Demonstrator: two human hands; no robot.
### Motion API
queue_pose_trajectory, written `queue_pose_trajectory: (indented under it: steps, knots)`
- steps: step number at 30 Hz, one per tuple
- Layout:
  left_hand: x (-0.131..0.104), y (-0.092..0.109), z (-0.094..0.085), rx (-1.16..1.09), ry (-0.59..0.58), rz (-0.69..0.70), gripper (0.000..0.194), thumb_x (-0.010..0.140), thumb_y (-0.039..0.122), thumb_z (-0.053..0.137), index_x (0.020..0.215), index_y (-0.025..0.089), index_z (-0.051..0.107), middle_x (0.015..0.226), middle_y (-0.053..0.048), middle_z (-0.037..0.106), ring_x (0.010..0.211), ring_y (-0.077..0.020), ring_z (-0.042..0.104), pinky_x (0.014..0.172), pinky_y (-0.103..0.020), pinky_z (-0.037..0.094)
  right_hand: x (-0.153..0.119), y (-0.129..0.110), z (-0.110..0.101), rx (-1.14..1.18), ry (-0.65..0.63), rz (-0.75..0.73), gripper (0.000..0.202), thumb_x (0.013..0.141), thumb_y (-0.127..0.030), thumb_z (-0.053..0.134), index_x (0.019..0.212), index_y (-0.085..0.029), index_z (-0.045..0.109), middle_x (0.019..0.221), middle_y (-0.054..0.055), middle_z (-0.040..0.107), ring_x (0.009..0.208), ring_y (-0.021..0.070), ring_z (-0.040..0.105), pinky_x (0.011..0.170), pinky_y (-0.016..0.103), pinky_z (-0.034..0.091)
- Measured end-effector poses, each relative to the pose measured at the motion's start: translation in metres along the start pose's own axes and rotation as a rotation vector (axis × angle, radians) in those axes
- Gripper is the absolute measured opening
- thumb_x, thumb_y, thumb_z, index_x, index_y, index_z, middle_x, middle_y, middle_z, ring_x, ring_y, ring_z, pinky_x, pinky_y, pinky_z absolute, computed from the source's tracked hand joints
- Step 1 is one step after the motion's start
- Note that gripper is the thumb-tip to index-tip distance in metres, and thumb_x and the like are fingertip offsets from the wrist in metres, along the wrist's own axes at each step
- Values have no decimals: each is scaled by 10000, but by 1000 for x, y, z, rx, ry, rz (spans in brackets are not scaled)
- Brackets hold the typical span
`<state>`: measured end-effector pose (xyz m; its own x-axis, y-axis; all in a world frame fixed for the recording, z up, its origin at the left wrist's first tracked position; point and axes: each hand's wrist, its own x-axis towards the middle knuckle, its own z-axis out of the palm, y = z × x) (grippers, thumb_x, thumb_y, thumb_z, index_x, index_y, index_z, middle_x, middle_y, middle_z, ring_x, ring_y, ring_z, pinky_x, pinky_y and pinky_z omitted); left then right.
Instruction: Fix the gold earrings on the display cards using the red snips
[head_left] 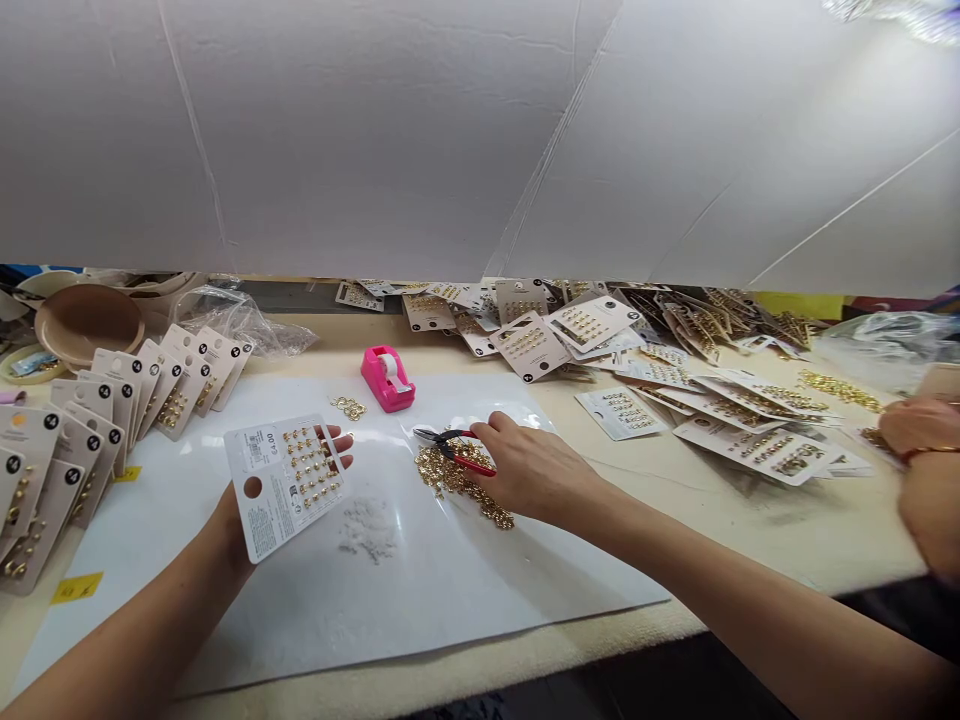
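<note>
My left hand [334, 447] holds up an earring card [274, 500] from behind, its fingertips showing past the right edge. The card's back faces me, with a barcode, a round hole and rows of gold earring backs. In my right hand [525, 465] are red-handled pliers [457, 450], jaws pointing left. They hover over or rest on a heap of small gold pieces [480, 500]; I cannot tell which. A scatter of tiny clear pieces [367, 530] lies between my hands. Above it is a small group of gold hoops [347, 407].
A pink tape dispenser [387, 378] stands behind the hands on a white sheet [315, 630]. Earring cards fan out at left [97, 430]; more cards [750, 440] pile up at right. Bowls [90, 320] sit back left. Another person's hand [919, 430] is at the right edge.
</note>
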<state>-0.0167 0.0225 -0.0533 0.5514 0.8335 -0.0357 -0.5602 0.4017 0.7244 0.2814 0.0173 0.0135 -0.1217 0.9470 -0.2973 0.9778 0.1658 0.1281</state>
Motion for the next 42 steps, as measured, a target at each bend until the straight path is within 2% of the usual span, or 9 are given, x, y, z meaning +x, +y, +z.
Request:
queue_pose_trajectory:
  steps: [14, 18, 21, 24, 26, 29, 34, 38, 42]
  knots:
    - [0, -2, -4, -16, -9, -5, 822, 570, 597, 680, 1285, 228, 512, 1401, -80, 461, 1368, -369, 200, 1085, -481, 252, 5, 3, 5, 2, 24, -12, 364, 868, -410, 445, 1106, -158, 558, 1019, 127, 572, 725, 229, 612, 591, 327, 392]
    - [-1, -1, 3, -24, -19, 10, 781, 603, 568, 676, 1277, 209, 514, 1376, -104, 488, 1337, -361, 291, 1072, -464, 278, 1, 4, 2, 45, 62, -23, 378, 854, -408, 472, 1121, -157, 565, 1022, 123, 577, 721, 230, 609, 599, 334, 413]
    - [-2, -2, 5, -51, -50, -10, 737, 630, 547, 671, 1260, 195, 522, 1345, -137, 513, 1283, -360, 386, 1035, -475, 320, -8, -2, -7, 207, 162, -130, 365, 856, -404, 483, 1133, -178, 558, 1011, 97, 584, 689, 189, 594, 612, 317, 436]
    - [-2, -4, 4, -69, -41, -45, 735, 624, 551, 680, 1254, 207, 517, 1334, -144, 518, 1273, -347, 404, 1044, -483, 293, -17, -14, -17, 406, 266, -308, 328, 856, -375, 492, 1126, -197, 551, 983, 78, 594, 667, 156, 579, 610, 289, 454]
    - [-1, -5, 4, -78, -33, -60, 745, 595, 536, 709, 1237, 204, 532, 1315, -146, 535, 1267, -343, 414, 1055, -481, 271, -21, -24, -21, 465, 307, -383, 324, 845, -342, 505, 1132, -199, 546, 983, 84, 602, 665, 156, 581, 601, 285, 459]
    - [0, -4, 9, -111, -18, -108, 736, 527, 501, 757, 1166, 176, 590, 1199, -161, 620, 1201, -369, 481, 1009, -497, 321, -19, -37, -25, 484, 326, -439, 331, 835, -325, 513, 1141, -204, 547, 981, 90, 614, 650, 159, 583, 587, 287, 462]
    - [5, 0, 22, -176, 117, -201, 470, 688, 414, 654, 1084, 161, 640, 973, -124, 719, 992, -303, 632, 861, -406, 437, -14, -45, -26, 464, 328, -462, 329, 825, -315, 526, 1127, -190, 556, 980, 87, 612, 618, 152, 573, 566, 281, 455]
    - [6, 1, 25, -197, 156, -234, 408, 772, 356, 559, 1140, 188, 612, 912, -83, 734, 882, -245, 663, 766, -347, 460, -15, -44, -26, 449, 320, -471, 325, 831, -312, 525, 1130, -185, 551, 970, 79, 606, 614, 148, 565, 565, 277, 450]
    - [5, 1, 25, -149, 149, -247, 386, 773, 329, 550, 1118, 174, 627, 914, -84, 732, 924, -252, 648, 780, -354, 449, -16, -45, -27, 434, 299, -466, 326, 831, -310, 525, 1130, -184, 551, 982, 85, 605, 630, 155, 565, 586, 287, 458]
